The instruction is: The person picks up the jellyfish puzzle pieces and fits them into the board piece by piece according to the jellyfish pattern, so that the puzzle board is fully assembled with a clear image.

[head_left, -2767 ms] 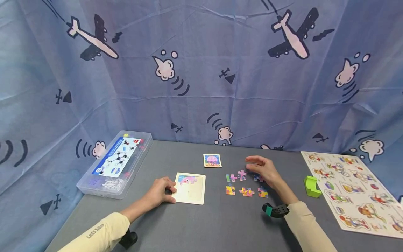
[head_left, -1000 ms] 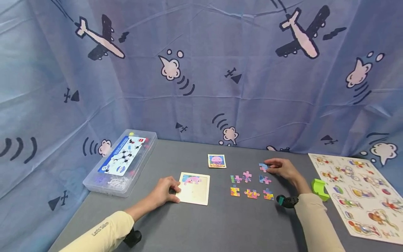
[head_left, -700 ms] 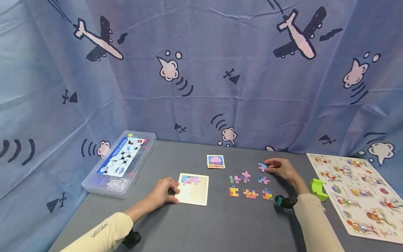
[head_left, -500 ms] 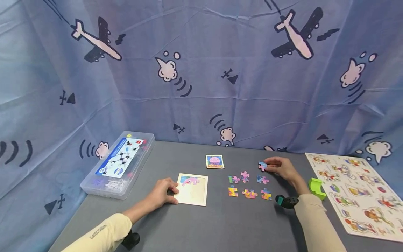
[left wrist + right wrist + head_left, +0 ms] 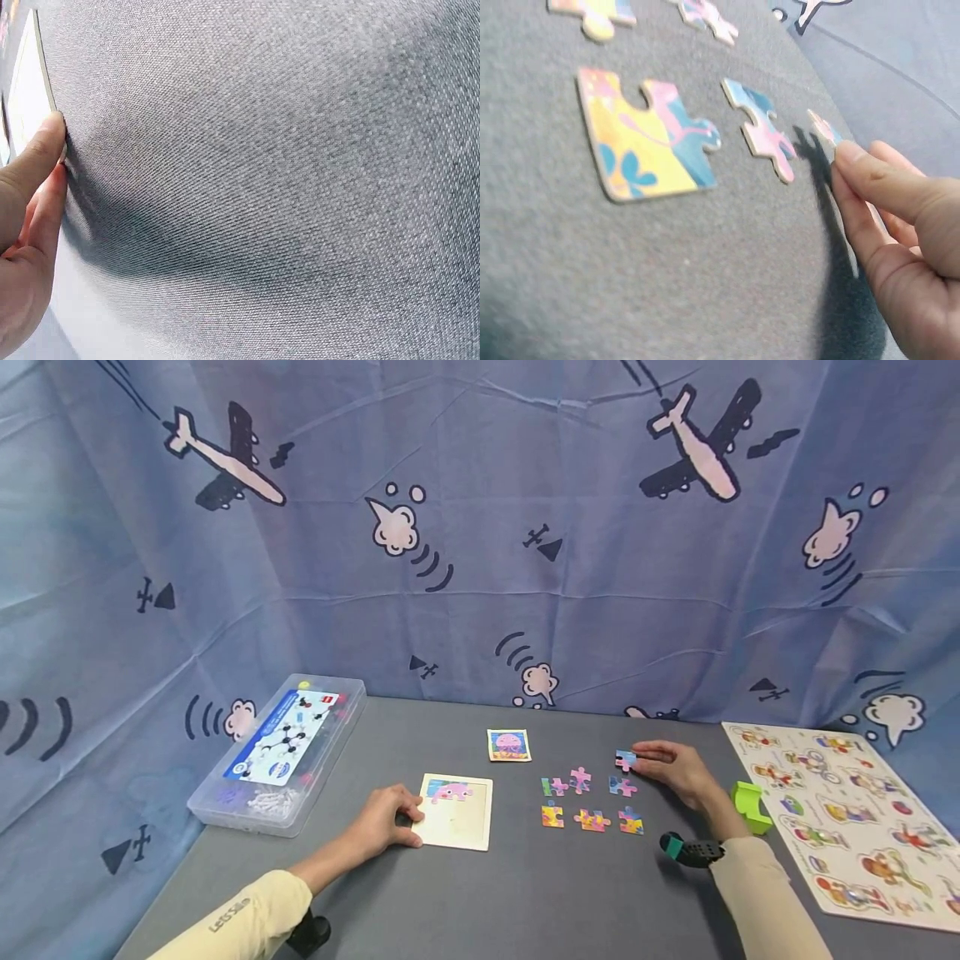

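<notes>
My left hand (image 5: 388, 818) grips the left edge of a square wooden puzzle tray (image 5: 453, 831), thumb on the near side. A pink-and-blue section of the picture (image 5: 450, 791) lies in the tray's upper left; bare wood shows elsewhere. In the left wrist view, thumb and finger (image 5: 43, 146) pinch the tray's edge. My right hand (image 5: 678, 772) pinches a small blue-and-pink jigsaw piece (image 5: 625, 761) at its right side. The right wrist view shows that piece (image 5: 825, 127) partly behind the fingertips, with a shadow on the cloth below it.
Several loose jigsaw pieces (image 5: 592, 820) lie between tray and right hand. A jellyfish picture card (image 5: 508, 745) is behind them. A clear plastic case (image 5: 277, 752) stands left; a green block (image 5: 750, 807) and a large picture board (image 5: 840, 827) lie right. A printed curtain hangs behind.
My right hand, earlier above the loose pieces, has moved to the right and taken hold of a piece, now apparently slightly raised. The left hand keeps its grip on the tray.
</notes>
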`<control>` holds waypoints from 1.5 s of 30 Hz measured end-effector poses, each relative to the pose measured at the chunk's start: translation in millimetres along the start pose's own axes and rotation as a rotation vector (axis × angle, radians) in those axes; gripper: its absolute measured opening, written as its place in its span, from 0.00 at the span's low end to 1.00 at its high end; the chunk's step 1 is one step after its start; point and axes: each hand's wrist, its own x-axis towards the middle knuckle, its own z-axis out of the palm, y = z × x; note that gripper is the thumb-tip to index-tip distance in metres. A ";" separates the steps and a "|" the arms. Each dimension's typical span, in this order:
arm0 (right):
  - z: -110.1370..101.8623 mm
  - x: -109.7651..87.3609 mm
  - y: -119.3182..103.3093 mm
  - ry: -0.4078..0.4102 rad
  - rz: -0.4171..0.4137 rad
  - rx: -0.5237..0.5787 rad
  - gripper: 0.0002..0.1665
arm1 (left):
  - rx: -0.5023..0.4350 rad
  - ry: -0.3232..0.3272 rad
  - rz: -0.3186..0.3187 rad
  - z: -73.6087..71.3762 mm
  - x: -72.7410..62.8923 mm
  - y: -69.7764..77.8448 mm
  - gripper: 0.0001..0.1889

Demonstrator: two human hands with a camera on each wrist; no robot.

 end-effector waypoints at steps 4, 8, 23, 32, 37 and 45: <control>2.7 -3.2 -0.8 0.010 0.013 0.185 0.31 | -0.001 0.002 0.003 -1.0 -0.5 0.9 0.15; 4.8 -5.9 -3.3 0.027 0.030 0.330 0.26 | 0.001 0.000 0.010 -3.0 -1.0 2.3 0.15; 9.0 -17.9 -12.4 0.035 0.126 0.511 0.16 | -0.003 -0.009 0.009 -2.1 -0.6 1.8 0.15; 16.4 -25.5 -22.9 0.006 0.129 0.566 0.16 | -0.007 -0.015 -0.007 -2.4 0.0 2.7 0.15; 24.3 -27.8 -27.8 -0.006 0.145 0.576 0.19 | 0.007 -0.016 -0.001 -1.4 0.2 1.6 0.15; 35.9 -29.8 -32.9 -0.021 0.133 0.561 0.22 | -0.010 -0.019 -0.021 -1.9 -1.1 3.4 0.14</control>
